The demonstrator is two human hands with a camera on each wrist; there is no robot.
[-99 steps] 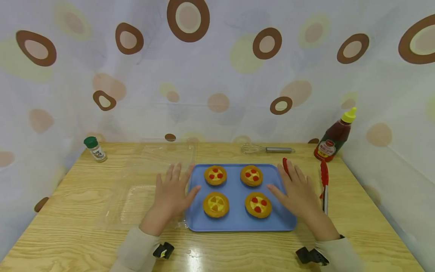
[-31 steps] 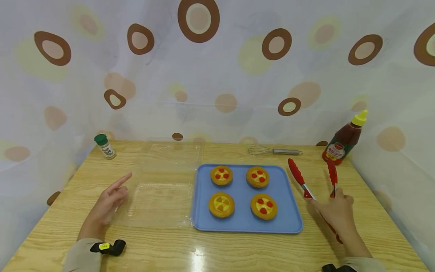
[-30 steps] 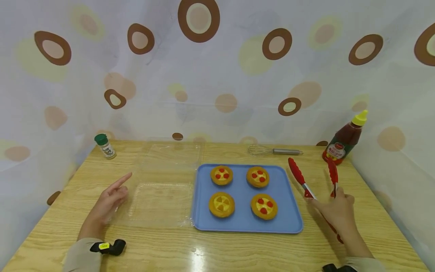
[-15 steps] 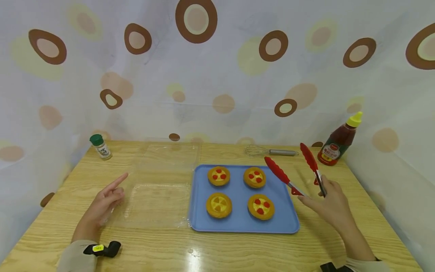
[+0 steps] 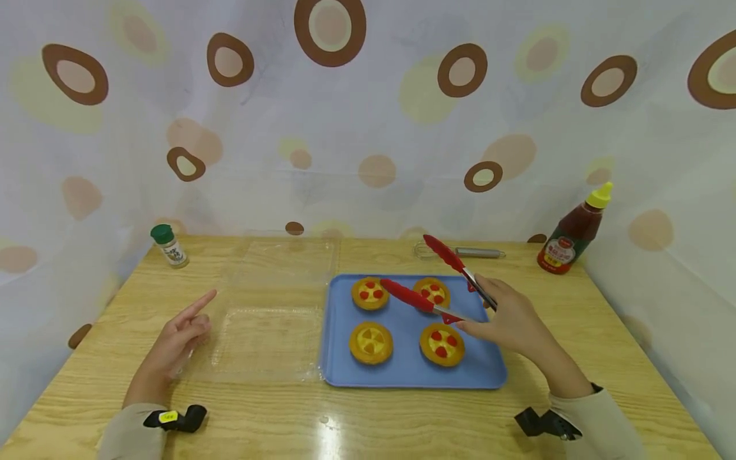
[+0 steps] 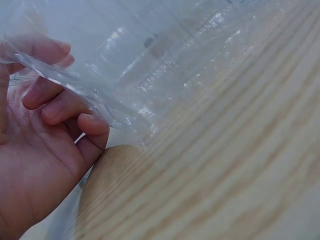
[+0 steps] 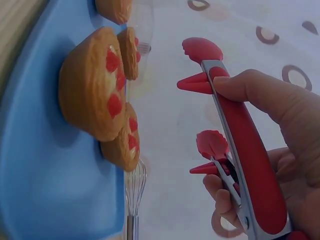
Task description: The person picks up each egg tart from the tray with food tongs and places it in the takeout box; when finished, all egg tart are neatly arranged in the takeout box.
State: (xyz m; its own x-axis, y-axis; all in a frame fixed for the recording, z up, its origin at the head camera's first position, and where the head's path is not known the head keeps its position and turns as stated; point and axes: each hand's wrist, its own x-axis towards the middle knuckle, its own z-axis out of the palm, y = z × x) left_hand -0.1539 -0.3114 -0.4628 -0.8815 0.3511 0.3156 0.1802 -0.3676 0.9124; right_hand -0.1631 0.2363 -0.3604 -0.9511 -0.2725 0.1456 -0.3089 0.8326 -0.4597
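My right hand (image 5: 512, 316) holds red-tipped tongs (image 5: 408, 295), their arms spread, above a blue tray (image 5: 402, 377). Between the tong tips there is nothing. On the tray sit several round tarts: the back-left tart (image 5: 370, 294), the back-right tart (image 5: 434, 292) partly behind the tongs, the front-right tart (image 5: 442, 345) with red toppings, and the front-left tart (image 5: 370, 343) with yellow wedges. At the left, my left hand (image 5: 178, 338) holds the rim of a clear plastic box (image 5: 264, 342), index finger extended, the others curled at the rim (image 6: 75, 87).
A whisk (image 5: 480, 253) lies behind the tray. At the back right stands a sauce bottle (image 5: 566, 239) with a yellow cap. A green-capped shaker (image 5: 170, 248) is at the back left. The box's clear lid (image 5: 287, 259) lies folded back toward the patterned cloth (image 5: 368, 128).
My right hand has picked the tongs up from the table right of the tray and carried them left over the tarts. Earlier, my left hand moved from the tray's edge to the box's left side.
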